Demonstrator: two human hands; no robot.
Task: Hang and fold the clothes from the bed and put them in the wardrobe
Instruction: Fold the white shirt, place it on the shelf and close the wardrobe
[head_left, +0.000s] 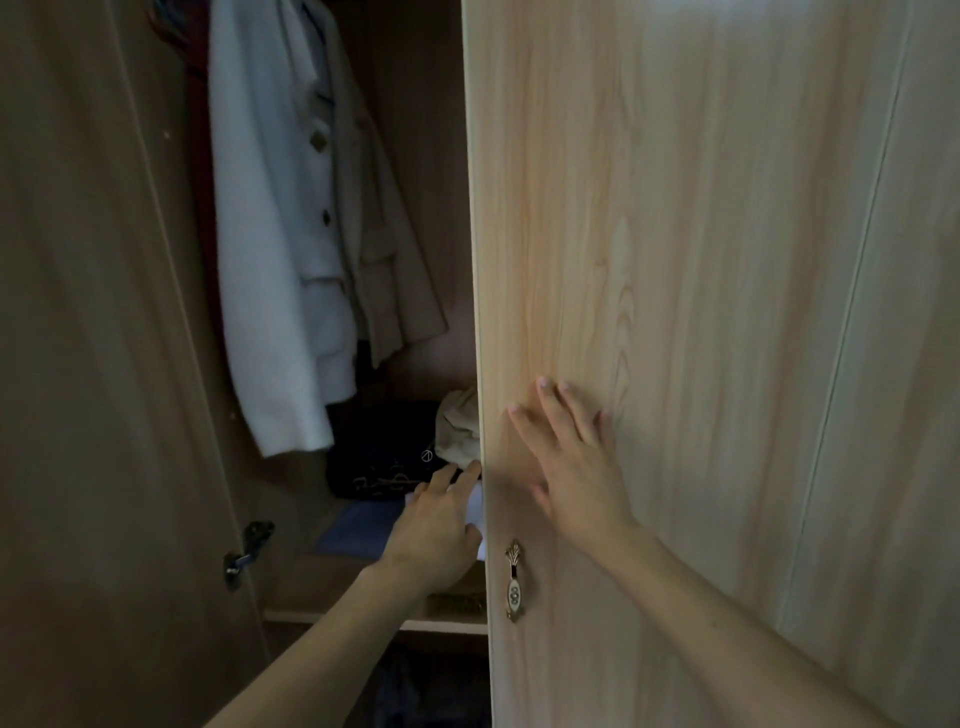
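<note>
I am looking into a wardrobe (415, 171) whose right door (675, 260) stands partly across the view, its pale wood edge running top to bottom through the centre. My right hand (576, 467), at about 5 o'clock from centre, lies flat and released against the door face, fingers spread, just above the brass handle (514, 582). My left hand (436, 530), at 6 o'clock, reaches past the door edge onto the shelf (374, 621); it rests on a white garment (477, 509), but I cannot tell whether it grips it or only presses it down. Beside it on the shelf lie a black folded piece (379, 457), a beige bundle (460, 426) and something blue (353, 525). At 11 o'clock a white coat (270, 260) and a tan jacket (384, 249) hang above. I judge this the putting-away step for a folded item. Next, the left hand should let go and draw clear of the door edge.
</note>
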